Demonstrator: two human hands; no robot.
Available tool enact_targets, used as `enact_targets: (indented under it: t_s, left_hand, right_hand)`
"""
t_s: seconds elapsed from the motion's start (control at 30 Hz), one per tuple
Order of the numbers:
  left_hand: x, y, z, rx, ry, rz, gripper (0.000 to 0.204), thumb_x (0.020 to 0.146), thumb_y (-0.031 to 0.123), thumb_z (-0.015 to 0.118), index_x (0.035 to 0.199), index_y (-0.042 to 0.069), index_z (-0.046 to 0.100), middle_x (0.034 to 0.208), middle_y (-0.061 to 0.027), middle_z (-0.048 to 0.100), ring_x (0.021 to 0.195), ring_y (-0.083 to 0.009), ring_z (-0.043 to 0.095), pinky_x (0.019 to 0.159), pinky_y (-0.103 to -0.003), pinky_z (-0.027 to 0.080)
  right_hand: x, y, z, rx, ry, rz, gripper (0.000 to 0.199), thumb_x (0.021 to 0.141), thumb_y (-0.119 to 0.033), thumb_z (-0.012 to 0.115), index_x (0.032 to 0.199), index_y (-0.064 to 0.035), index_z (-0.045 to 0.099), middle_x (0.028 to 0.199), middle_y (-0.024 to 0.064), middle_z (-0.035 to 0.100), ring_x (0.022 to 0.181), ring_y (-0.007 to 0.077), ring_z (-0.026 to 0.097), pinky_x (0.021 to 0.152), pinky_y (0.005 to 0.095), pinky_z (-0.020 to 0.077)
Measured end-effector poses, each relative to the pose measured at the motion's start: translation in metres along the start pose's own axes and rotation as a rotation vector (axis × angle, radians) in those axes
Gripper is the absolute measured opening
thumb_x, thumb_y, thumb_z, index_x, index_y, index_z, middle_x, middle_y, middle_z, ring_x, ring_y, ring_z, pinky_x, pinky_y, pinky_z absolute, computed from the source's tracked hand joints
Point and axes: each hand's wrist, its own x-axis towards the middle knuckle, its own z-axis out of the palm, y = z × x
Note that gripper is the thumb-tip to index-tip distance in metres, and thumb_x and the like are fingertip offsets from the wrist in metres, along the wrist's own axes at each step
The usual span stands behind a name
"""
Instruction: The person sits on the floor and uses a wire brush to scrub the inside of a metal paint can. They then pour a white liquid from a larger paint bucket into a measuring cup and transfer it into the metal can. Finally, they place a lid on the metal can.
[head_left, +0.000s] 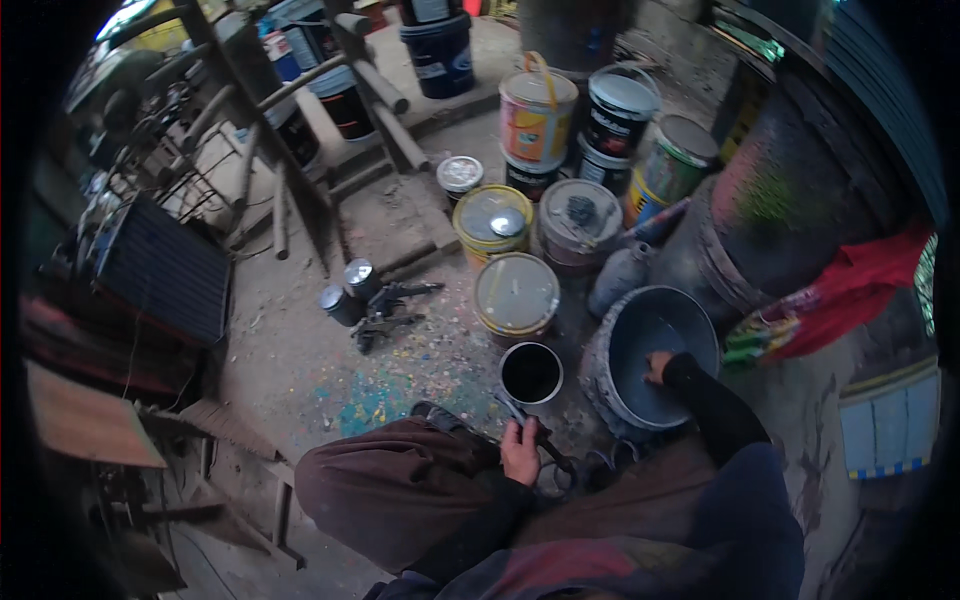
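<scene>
My left hand (521, 458) is closed around a dark metal tool (513, 408) that looks like a spray gun, held over my lap near an open can (531, 373) with a dark inside. My right arm reaches into a large grey bucket (612, 395). Inside it, my right hand (658, 368) has its fingers curled together; whatever they hold, if anything, is hidden. Farther left on the floor lie two spray guns (375, 315) with shiny metal cups (341, 305).
Lidded paint pails, one with a yellow rim (491, 216) and one with a grey lid (517, 293), stand beyond the can. A grey bottle (622, 275) is beside the bucket. Red cloth (850, 290) hangs at right. A wooden frame (265, 130) stands far left.
</scene>
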Motion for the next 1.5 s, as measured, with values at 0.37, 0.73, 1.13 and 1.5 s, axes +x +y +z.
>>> enact_targets:
  t_s: [0.37, 0.73, 1.13, 1.5]
  left_hand:
    - [0.008, -0.027, -0.015, 0.168, 0.095, 0.005, 0.044, 0.090, 0.041, 0.058, 0.086, -0.002, 0.056, 0.076, -0.0116, 0.060, 0.073, -0.0154, 0.054, 0.068, -0.031, 0.043]
    - [0.020, -0.035, -0.009, 0.071, 0.074, -0.006, 0.046, 0.090, 0.043, 0.059, 0.087, -0.003, 0.059, 0.076, -0.0125, 0.062, 0.072, -0.0152, 0.057, 0.067, -0.031, 0.045]
    - [0.001, -0.015, -0.003, 0.232, 0.136, 0.014, 0.052, 0.087, 0.049, 0.059, 0.084, -0.003, 0.057, 0.067, -0.0117, 0.055, 0.064, -0.0164, 0.050, 0.062, -0.034, 0.043]
    - [-0.002, -0.011, -0.004, 0.176, 0.117, 0.003, 0.048, 0.089, 0.045, 0.058, 0.084, -0.003, 0.056, 0.071, -0.0121, 0.057, 0.067, -0.0154, 0.052, 0.064, -0.034, 0.043]
  right_hand:
    - [0.028, -0.023, 0.026, -0.250, -0.509, -0.008, 0.053, 0.084, -0.041, 0.043, 0.119, -0.0050, 0.060, 0.128, 0.0220, 0.052, 0.120, 0.0338, 0.050, 0.101, 0.0423, 0.0384]
    - [0.073, 0.001, 0.095, -0.045, -0.332, -0.095, 0.038, 0.079, -0.030, 0.057, 0.104, -0.0033, 0.068, 0.109, 0.0191, 0.064, 0.105, 0.0351, 0.059, 0.091, 0.0425, 0.0441]
    - [-0.032, -0.042, -0.032, 0.070, 0.173, 0.062, 0.029, 0.077, -0.024, 0.060, 0.088, 0.0006, 0.069, 0.094, 0.0225, 0.067, 0.093, 0.0373, 0.064, 0.081, 0.0429, 0.0523]
    - [0.027, 0.022, 0.063, 0.369, 0.369, 0.141, 0.026, 0.084, -0.020, 0.054, 0.097, -0.0016, 0.067, 0.091, 0.0222, 0.067, 0.089, 0.0347, 0.065, 0.082, 0.0429, 0.0508]
